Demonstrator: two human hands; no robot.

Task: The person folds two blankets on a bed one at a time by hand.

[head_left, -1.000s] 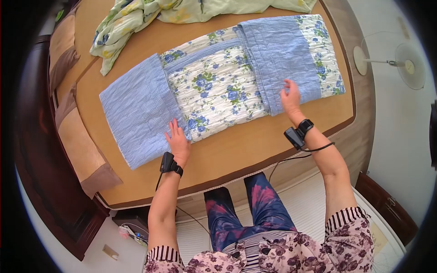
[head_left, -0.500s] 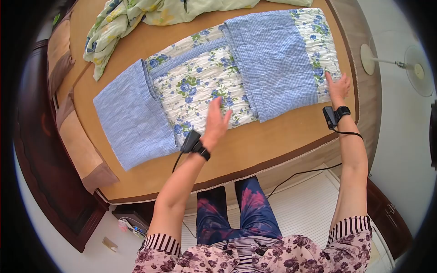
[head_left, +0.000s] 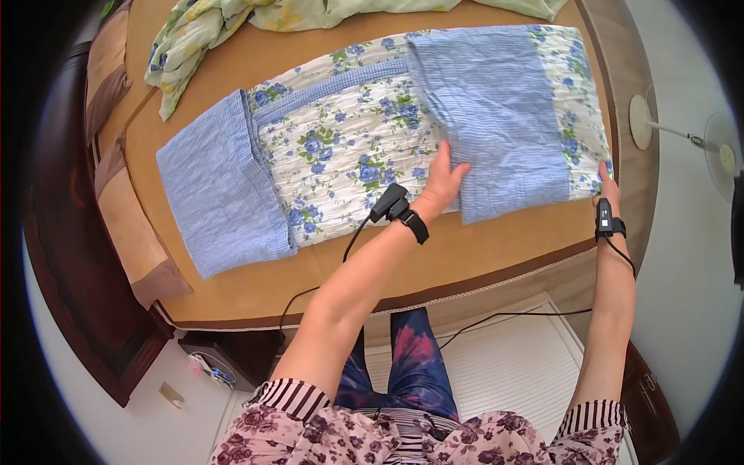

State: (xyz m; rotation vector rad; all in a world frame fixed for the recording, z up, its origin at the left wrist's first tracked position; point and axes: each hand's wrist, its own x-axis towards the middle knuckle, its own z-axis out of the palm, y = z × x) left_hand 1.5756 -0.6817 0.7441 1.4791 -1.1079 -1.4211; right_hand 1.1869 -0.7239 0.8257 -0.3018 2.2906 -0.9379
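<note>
A quilt [head_left: 353, 147] with blue flowers on white and blue checked panels lies folded in a long strip on the bed. Both its ends are turned inward, showing blue checked cloth. At the front of the right fold's inner edge rests my left hand [head_left: 443, 184], its index finger and thumb spread apart. My right hand [head_left: 607, 188] is at the quilt's near right corner, thumb on top and the other fingers mostly hidden beside or under the edge. Each wrist wears a black strap with a small cabled box.
A tan mat [head_left: 372, 283] with a brown border covers the bed. Crumpled green floral bedding [head_left: 310, 15] lies at the far side. Pillows [head_left: 132, 225] and a dark headboard [head_left: 85, 256] are at left. A white fan [head_left: 642, 124] stands at right; black cables [head_left: 511, 313] hang near my legs.
My left hand has moved right, from above the flowered middle to the right fold's edge. The right hand has shifted to the near corner, and the quilt's right part has slid rightward and toward me.
</note>
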